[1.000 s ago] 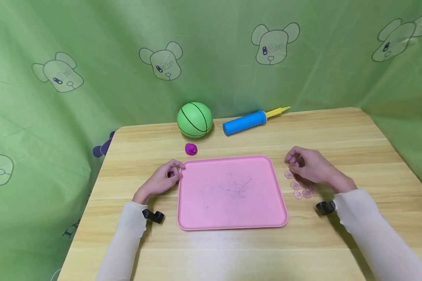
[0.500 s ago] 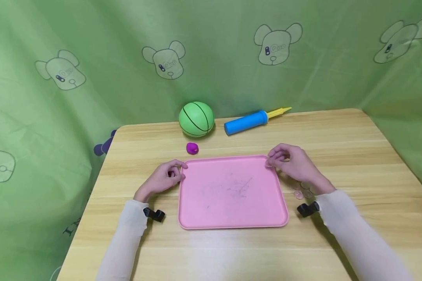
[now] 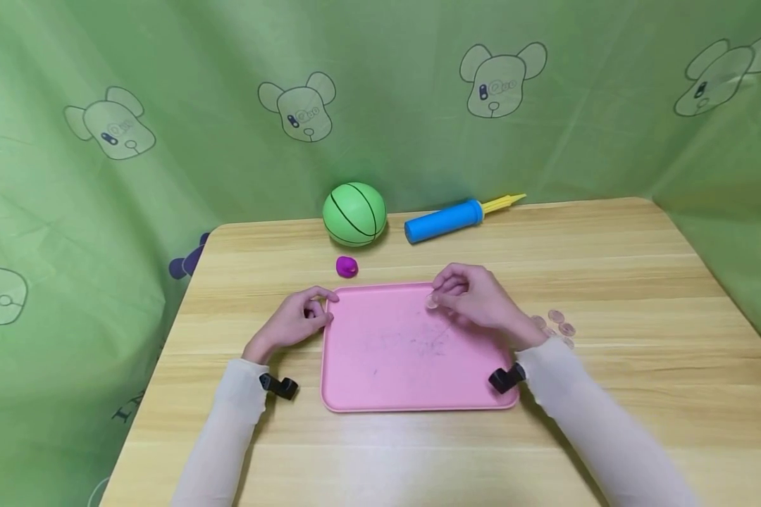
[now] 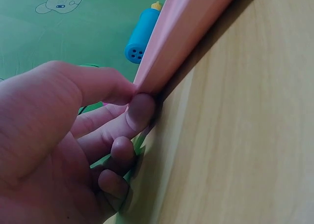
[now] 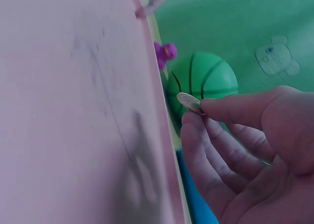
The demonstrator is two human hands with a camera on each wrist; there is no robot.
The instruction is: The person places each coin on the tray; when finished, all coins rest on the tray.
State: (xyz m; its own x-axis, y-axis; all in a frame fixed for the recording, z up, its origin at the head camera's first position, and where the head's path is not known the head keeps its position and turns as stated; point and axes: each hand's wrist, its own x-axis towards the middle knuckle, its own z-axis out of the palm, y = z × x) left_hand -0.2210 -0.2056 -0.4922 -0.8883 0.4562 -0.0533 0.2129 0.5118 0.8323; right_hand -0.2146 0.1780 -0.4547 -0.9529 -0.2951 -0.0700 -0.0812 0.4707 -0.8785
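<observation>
My right hand [image 3: 472, 294] pinches a coin [image 5: 190, 102] between thumb and fingertips, held above the far right part of the pink tray [image 3: 380, 384]. The coin is round, thin and tilted, its face partly turned up in the right wrist view. My left hand [image 3: 294, 318] is at the tray's far left corner, thumb and a finger gripping the raised rim in the left wrist view. Several more coins [image 3: 556, 317] lie on the table just right of the tray, some partly hidden by my right wrist.
A purple toy duck [image 3: 347, 267] sits behind the tray's far left corner. Behind it is a green ball [image 3: 354, 215] with black lines, and to its right a blue hand pump [image 3: 444, 221] with a yellow nozzle. A green curtain [image 3: 393, 127] hangs behind the wooden table.
My right hand has come left from the coins on the table to above the tray, carrying one coin. My left hand has stayed at the tray's corner.
</observation>
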